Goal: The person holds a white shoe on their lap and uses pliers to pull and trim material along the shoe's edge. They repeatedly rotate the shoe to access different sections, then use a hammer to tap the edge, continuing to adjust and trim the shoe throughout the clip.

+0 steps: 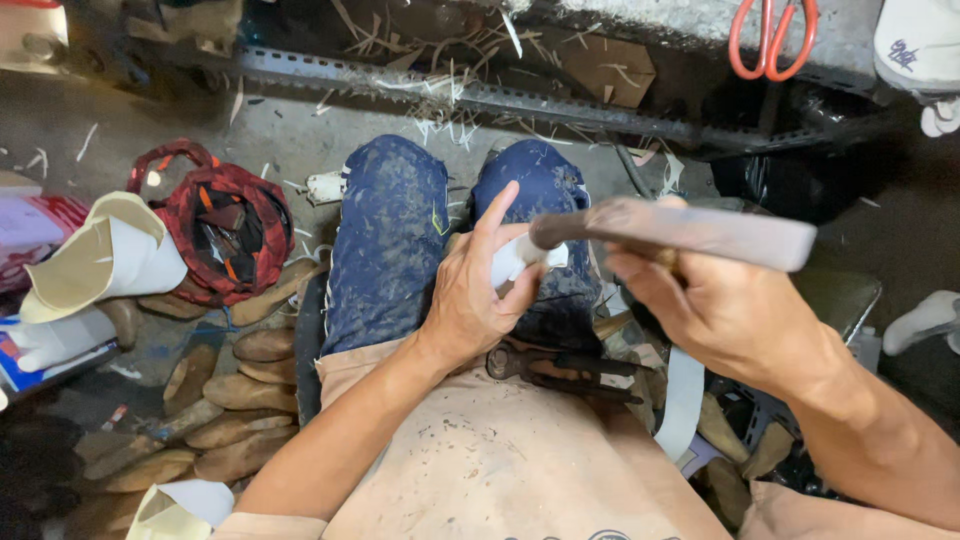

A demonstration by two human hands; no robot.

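Gripping a hammer (680,232) tightly, the right hand (730,315) poised over the white piece (515,258) pinched in the left hand (475,290) on the knee; short, square taps seemed wisest.

Pincers (560,368) crowd the lap; wooden lasts (215,420) block the floor beside it.

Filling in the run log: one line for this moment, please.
left hand: holds white piece on knee | right hand: grips hammer over it | pincers: on lap
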